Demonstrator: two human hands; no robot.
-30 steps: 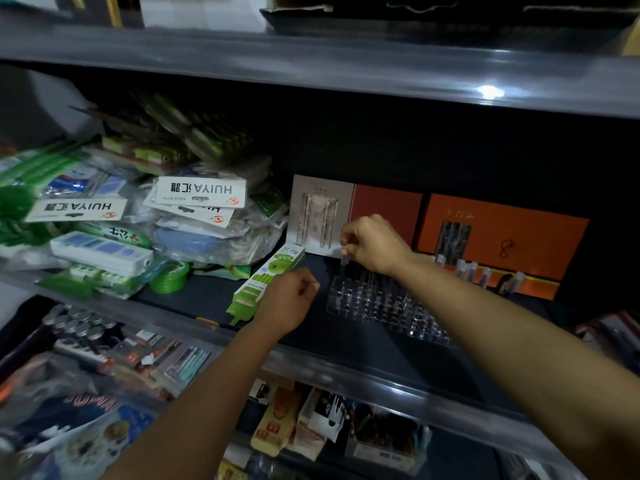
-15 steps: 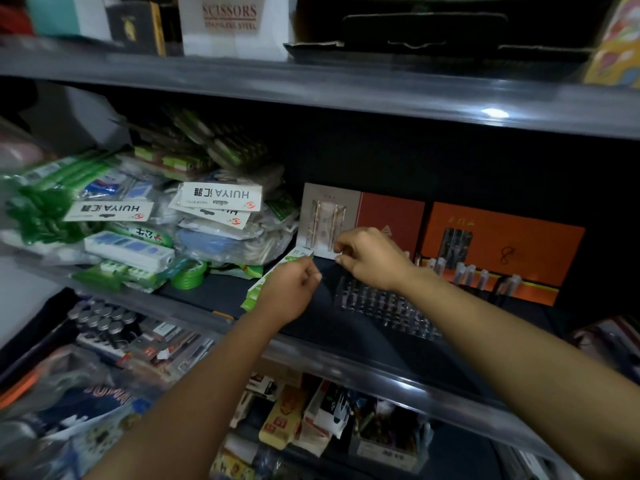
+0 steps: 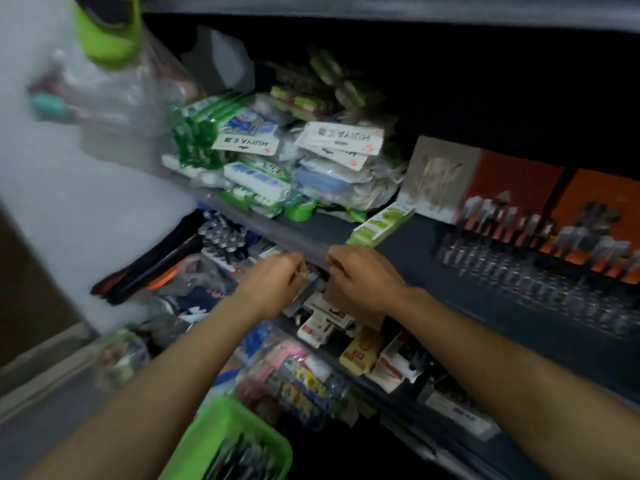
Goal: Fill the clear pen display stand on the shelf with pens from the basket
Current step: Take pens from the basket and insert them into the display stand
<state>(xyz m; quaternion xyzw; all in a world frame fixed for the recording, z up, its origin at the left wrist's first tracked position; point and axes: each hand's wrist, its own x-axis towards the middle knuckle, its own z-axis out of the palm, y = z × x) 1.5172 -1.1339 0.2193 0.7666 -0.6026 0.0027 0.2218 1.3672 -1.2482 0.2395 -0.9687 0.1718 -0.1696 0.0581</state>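
Bare skin and motion blur right in the middle: the left hand [image 3: 277,282] and the right hand [image 3: 363,278] are hovering close together just in front of the shelf's grey front edge [image 3: 277,233], knuckles up, fingers curling under. Something thin seems to be sitting between the left fingertips, but the blur is hiding it, so I cannot tell whether either hand is actually holding anything.

Both forearms are reaching up from the bottom of the view. Between them, at the bottom edge, the green basket [image 3: 221,441] is showing one corner, with dark pens [image 3: 242,459] lying inside it.

Out to the right, on the dark shelf board, the clear pen display stand [image 3: 540,275] is sitting near the shelf's right end, well apart from both hands. Its rows of transparent holes are looking smeared; a line of pens with silvery caps [image 3: 540,230] is standing along its back row. Behind it, orange cards [image 3: 519,181] are leaning against the shelf's back wall.

A green-and-white box [image 3: 381,223] is lying at an angle near the front edge, just above the right hand. Towards the shelf's left end, a heap of green and white packets [image 3: 277,161] is piling up. Below the front edge, the lower shelf is holding more small boxes [image 3: 356,351] and packets.
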